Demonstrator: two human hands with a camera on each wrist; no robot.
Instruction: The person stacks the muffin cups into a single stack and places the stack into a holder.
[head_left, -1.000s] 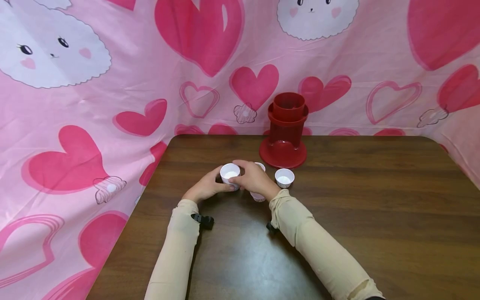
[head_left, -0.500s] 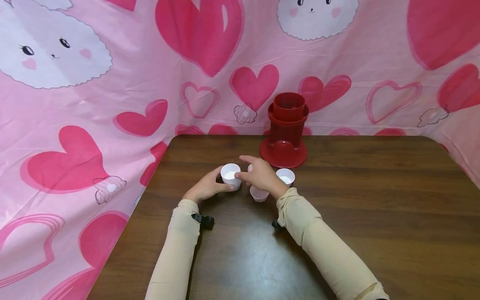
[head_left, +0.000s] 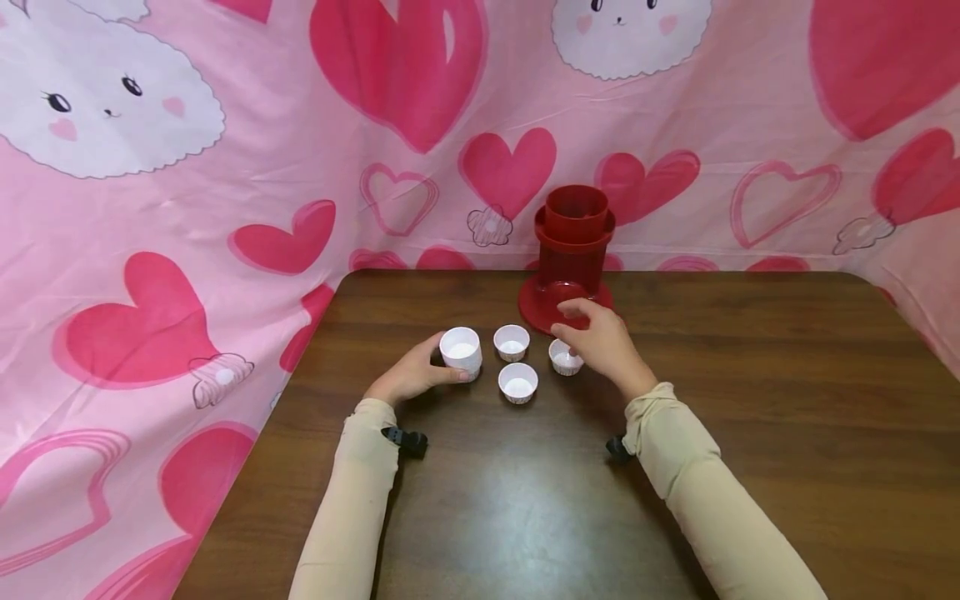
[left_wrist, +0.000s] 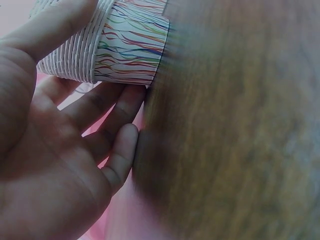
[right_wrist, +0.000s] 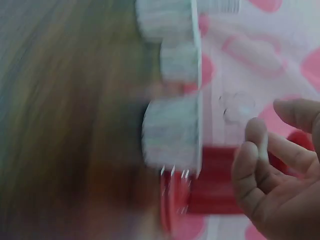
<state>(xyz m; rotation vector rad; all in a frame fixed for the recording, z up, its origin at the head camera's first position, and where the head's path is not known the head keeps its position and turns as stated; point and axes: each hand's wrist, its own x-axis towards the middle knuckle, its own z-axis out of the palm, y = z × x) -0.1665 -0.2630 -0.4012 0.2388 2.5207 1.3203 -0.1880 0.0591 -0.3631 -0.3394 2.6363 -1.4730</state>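
My left hand (head_left: 411, 372) grips a stack of white paper baking cups (head_left: 461, 350) on the table, thumb on the near side and fingers around the far side. In the left wrist view, layered rims show above the lowest cup (left_wrist: 132, 50), which has coloured wavy lines. Three single baking cups stand upright to the right: a back cup (head_left: 512, 343), a front cup (head_left: 518, 384) and a right cup (head_left: 566, 362). Above the right cup is my right hand (head_left: 606, 346), fingers loosely bent and holding nothing. Its wrist view shows the cups (right_wrist: 172, 132) blurred, apart from the fingers.
A red cylindrical stand (head_left: 572, 265) with a round base and an open top stands behind the cups, near the back edge of the brown wooden table (head_left: 750, 400). A pink cloth (head_left: 420, 208) with hearts hangs behind and at the left.
My right hand has left the stack and moved right, over the right cup, uncovering the back and front cups. My left hand stays on the stack.
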